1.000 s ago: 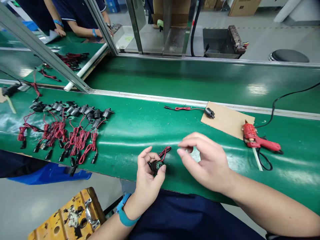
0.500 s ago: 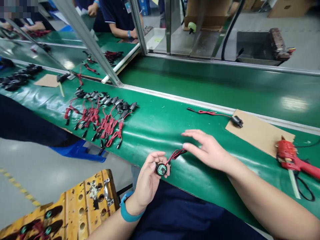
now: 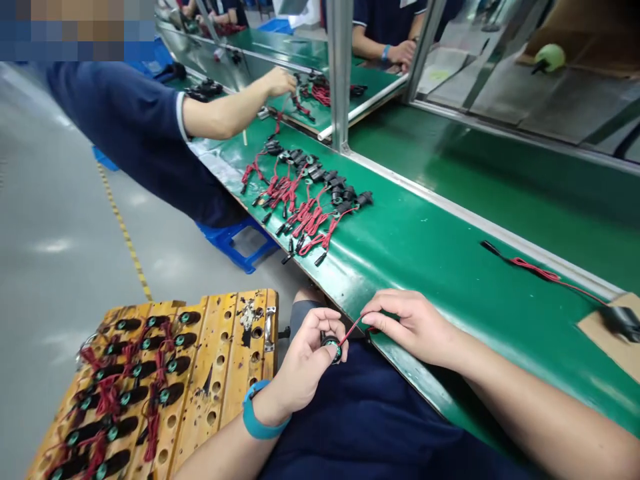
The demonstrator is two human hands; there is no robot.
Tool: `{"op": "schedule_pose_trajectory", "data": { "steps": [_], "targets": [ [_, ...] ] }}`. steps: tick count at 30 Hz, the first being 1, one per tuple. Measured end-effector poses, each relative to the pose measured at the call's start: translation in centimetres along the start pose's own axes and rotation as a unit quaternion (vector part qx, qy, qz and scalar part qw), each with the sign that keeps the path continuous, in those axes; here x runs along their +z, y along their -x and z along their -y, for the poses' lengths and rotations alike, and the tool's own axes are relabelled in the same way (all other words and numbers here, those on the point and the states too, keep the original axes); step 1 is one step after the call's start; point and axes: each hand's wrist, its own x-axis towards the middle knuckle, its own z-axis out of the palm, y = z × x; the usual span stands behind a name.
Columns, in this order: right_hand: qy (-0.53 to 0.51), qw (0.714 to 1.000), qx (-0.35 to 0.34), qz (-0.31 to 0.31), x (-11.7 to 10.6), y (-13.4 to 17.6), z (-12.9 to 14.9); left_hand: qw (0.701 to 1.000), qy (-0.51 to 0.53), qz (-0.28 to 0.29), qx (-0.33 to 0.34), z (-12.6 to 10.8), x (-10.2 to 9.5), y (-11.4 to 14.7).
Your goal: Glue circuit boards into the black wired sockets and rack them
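My left hand (image 3: 307, 367) is closed around a small round black part with a green circuit board (image 3: 332, 347), its thumb pressing on the board. A thin red and black cable (image 3: 353, 329) runs up from that part to my right hand (image 3: 417, 328). Thumb and forefinger of the right hand pinch the cable near the bench edge. Both hands are in front of my lap, the left one off the bench. The cable's far end is hidden behind the right hand.
At left stands a yellow wooden board with holes (image 3: 220, 380), several wired black parts in it. More wired black parts (image 3: 320, 193) lie on the green bench (image 3: 425, 247). One black part (image 3: 620, 321) rests on cardboard (image 3: 607, 343). A co-worker's arm (image 3: 225, 117) reaches across the bench.
My view has swung left, bringing in more of the wooden board. My right hand has closed its fingers on the cable. A co-worker's arm now reaches over the bench.
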Motion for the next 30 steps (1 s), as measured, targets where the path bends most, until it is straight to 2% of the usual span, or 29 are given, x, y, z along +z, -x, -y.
{"op": "schedule_pose_trajectory", "data": {
  "steps": [5, 8, 10, 13, 16, 19, 21, 25, 28, 30],
  "targets": [
    [-0.039, 0.998, -0.028, 0.032, 2.9, -3.8, 0.5, 0.992, 0.065, -0.102, 0.019, -0.7, -1.7, 2.2],
    [-0.050, 0.995, -0.053, 0.066, 5.0, -5.2, 0.9, 0.985, 0.099, -0.144, -0.014, -0.4, -2.9, 3.8],
    [-0.052, 0.992, -0.067, 0.095, 6.2, -5.7, 1.0, 0.985, 0.075, -0.132, -0.085, 0.1, -3.8, 4.9],
    [-0.040, 0.982, -0.084, 0.165, 7.7, -5.8, 0.6, 0.979, 0.018, -0.070, -0.189, 0.6, -4.6, 6.6],
    [-0.033, 0.973, -0.083, 0.211, 8.8, -5.6, 0.1, 0.981, -0.023, -0.017, -0.192, 0.3, -5.1, 8.0],
    [-0.034, 0.972, -0.092, 0.216, 9.7, -5.5, -0.3, 0.986, -0.041, -0.016, -0.163, -0.4, -5.6, 9.4],
    [-0.022, 0.977, -0.104, 0.186, 10.2, -5.5, -0.9, 0.987, -0.016, -0.056, -0.151, -0.7, -6.1, 10.7],
    [0.028, 0.987, -0.101, 0.118, 10.9, -5.1, -3.4, 0.973, 0.093, -0.199, -0.076, -1.1, -6.2, 15.5],
    [0.062, 0.987, -0.103, 0.104, 11.1, -4.4, -5.7, 0.938, 0.122, -0.324, 0.017, -2.2, -5.3, 20.5],
    [0.078, 0.985, -0.108, 0.111, 11.1, -4.0, -6.7, 0.892, 0.108, -0.431, 0.080, -2.9, -4.5, 23.8]
  ]
}}
